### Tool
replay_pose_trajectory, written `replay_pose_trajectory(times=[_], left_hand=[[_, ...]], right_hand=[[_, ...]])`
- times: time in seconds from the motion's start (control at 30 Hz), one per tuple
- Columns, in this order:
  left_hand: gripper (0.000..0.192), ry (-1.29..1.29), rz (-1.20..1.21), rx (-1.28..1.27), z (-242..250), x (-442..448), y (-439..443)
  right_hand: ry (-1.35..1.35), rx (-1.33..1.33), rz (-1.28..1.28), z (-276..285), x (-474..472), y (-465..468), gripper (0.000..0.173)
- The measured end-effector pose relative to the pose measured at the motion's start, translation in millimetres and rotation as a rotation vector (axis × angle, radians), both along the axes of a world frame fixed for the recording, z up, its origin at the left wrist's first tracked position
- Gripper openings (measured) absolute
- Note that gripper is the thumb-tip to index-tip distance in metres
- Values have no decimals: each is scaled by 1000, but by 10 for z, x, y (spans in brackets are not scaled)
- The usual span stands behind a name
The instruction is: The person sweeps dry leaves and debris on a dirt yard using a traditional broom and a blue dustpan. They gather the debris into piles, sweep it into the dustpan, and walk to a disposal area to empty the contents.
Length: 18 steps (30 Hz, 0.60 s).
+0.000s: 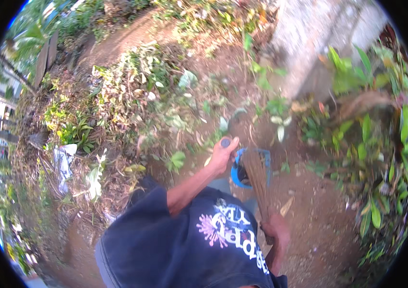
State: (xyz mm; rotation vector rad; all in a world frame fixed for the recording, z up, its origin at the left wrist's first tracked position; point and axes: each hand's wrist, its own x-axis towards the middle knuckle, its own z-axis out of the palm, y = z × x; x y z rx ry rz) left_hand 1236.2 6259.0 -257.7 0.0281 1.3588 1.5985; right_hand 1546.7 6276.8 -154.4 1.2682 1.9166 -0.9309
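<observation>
My left hand (pixel 222 156) is closed round an upright handle with a round dark end (pixel 225 142); its lower part is hidden under the hand. Just right of that hand is a blue dustpan (pixel 235 172), with dark debris visible inside its rim. My right hand (pixel 276 225) grips a stick broom (pixel 256 176) near its bound end. The broom's bristles point away from me and overlap the dustpan in this view; whether they touch it cannot be told.
Cut leaves and stems lie in a heap (pixel 128 82) at upper left. A whitish cloth or bag (pixel 64 165) lies farther left. Leafy plants (pixel 369 144) stand along the right, and a pale concrete-like surface (pixel 319 39) slopes at upper right. Bare soil (pixel 315 223) carries scattered dry leaves.
</observation>
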Motion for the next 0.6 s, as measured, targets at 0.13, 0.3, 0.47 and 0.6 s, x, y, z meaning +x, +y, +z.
replay_pose_trajectory(times=[0.13,0.3,0.47,0.6], left_hand=[[25,181,138,-8,348,-1191,-145],[23,623,39,-132,1372,-2893,-462],[18,957,-126,-364,2083,-4186,-541],[16,1596,-549,-700,1401,-4934,-224]], right_hand=[[79,33,216,-20,-1284,285,59],[320,-29,264,104,-2427,675,73],[441,85,145,277,-2895,804,81],[478,109,124,345,-2977,913,80]])
